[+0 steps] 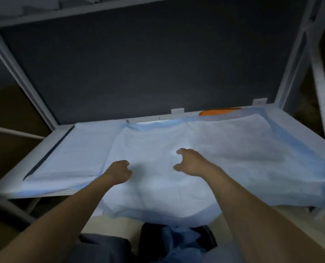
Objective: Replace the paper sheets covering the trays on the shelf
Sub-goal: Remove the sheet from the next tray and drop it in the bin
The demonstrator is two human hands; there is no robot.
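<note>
Both our arms reach forward over the shelf (15, 69). Our left hand (120, 172) rests on the top sheet (224, 149) with its fingers curled under into a loose fist; we cannot tell whether it pinches the paper. Our right hand (191, 162) hovers over or just touches the same sheet near its middle, thumb and fingers spread apart and bent like a claw, holding nothing.

The top sheet is pale with a blue border. It covers the middle and right of the shelf, lies rumpled, and sags over the front edge towards us. To the left, partly under it, a second sheet (68, 152) lies flat in a tray (49, 149), whose dark rim shows along its left side.

An orange thing (219, 112) peeks out behind the top sheet at the back right. Below the shelf's front edge, crumpled blue paper (177, 242) sits in a dark container.
</note>
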